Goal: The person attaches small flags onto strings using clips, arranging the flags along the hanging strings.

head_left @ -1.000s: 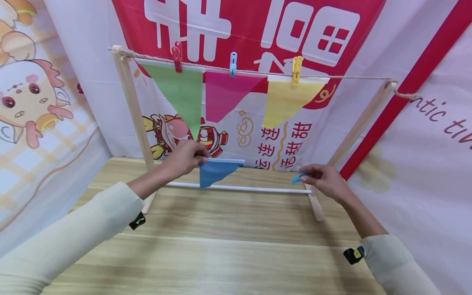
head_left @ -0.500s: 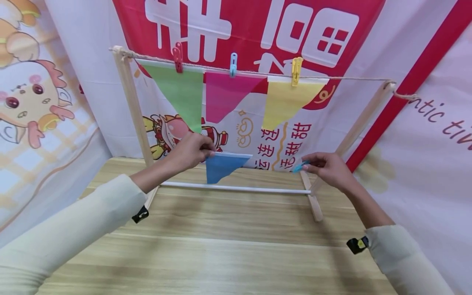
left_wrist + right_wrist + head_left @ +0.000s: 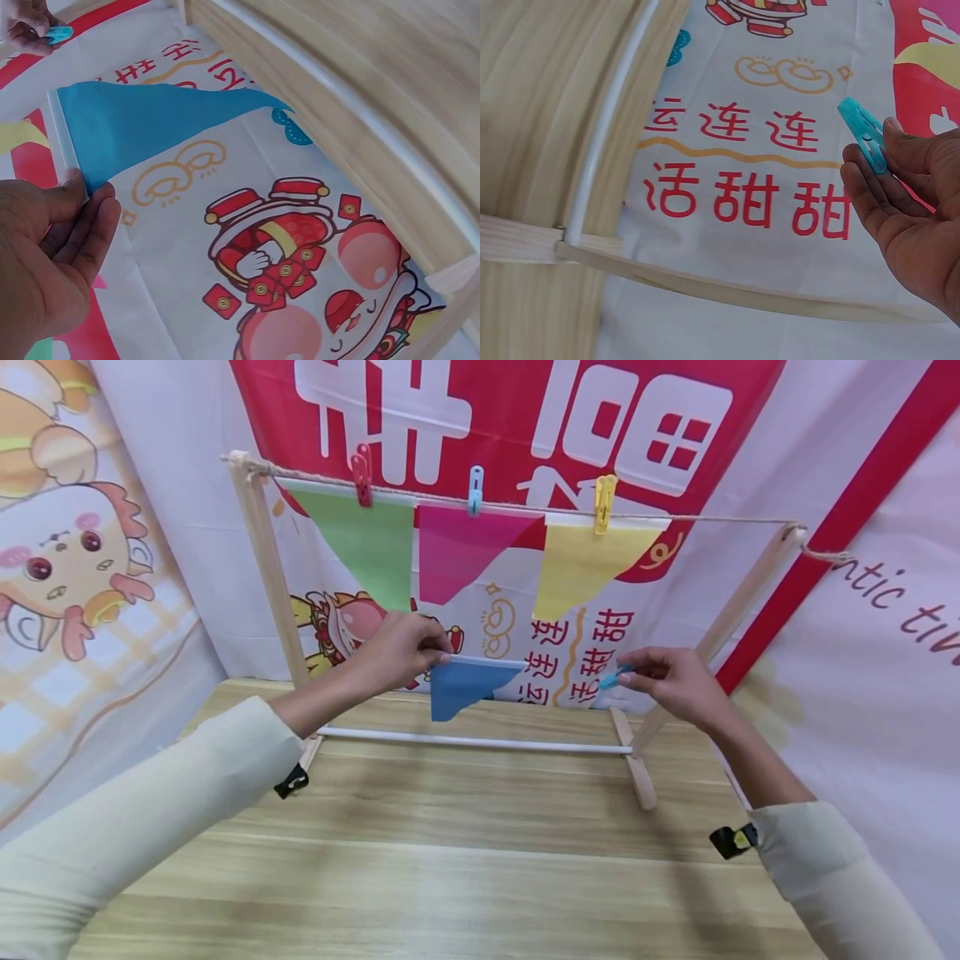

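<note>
A blue triangular pennant [image 3: 468, 687] with a white top edge hangs from my left hand [image 3: 401, 652], which pinches its upper left corner. In the left wrist view the pennant [image 3: 135, 124] stretches away from the thumb and fingers. To the right, my right hand [image 3: 671, 685] pinches a light blue clothespin [image 3: 615, 677] between thumb and fingers; the right wrist view shows the clothespin [image 3: 862, 133] clearly. Above both hands runs a twine line [image 3: 712, 517]. Green [image 3: 367, 539], magenta [image 3: 468, 547] and yellow [image 3: 588, 564] pennants hang on it under red [image 3: 362, 475], blue [image 3: 476, 492] and yellow [image 3: 604, 503] clothespins.
Two wooden posts [image 3: 264, 560] carry the twine, joined low down by a white rod [image 3: 480, 743]. The frame stands on a wood-grain table [image 3: 450, 860]. Behind it hangs a printed red and white cloth [image 3: 510, 402].
My left hand has risen and moved right with the blue pennant, toward the twine. My right hand has risen slightly, still pinching the clothespin.
</note>
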Demonstrator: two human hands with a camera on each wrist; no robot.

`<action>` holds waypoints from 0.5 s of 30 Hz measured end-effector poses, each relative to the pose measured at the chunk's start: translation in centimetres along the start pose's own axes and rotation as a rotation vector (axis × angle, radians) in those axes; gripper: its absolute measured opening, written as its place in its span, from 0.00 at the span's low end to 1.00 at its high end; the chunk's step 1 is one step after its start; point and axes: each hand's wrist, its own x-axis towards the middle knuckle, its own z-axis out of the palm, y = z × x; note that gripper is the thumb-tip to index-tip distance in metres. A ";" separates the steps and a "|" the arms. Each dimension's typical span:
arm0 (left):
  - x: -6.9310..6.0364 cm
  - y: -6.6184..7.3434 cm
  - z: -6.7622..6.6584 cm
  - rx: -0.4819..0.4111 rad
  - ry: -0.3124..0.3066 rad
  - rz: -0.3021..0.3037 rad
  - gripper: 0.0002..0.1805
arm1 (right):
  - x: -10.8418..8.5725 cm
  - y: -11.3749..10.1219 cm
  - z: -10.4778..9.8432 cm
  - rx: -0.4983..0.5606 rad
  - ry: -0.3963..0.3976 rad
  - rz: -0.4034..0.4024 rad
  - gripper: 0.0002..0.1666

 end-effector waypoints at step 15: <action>1.1 2.8 -0.5 -0.043 -0.021 0.061 0.07 | 0.3 -2.5 -2.2 -0.026 0.045 -0.040 0.26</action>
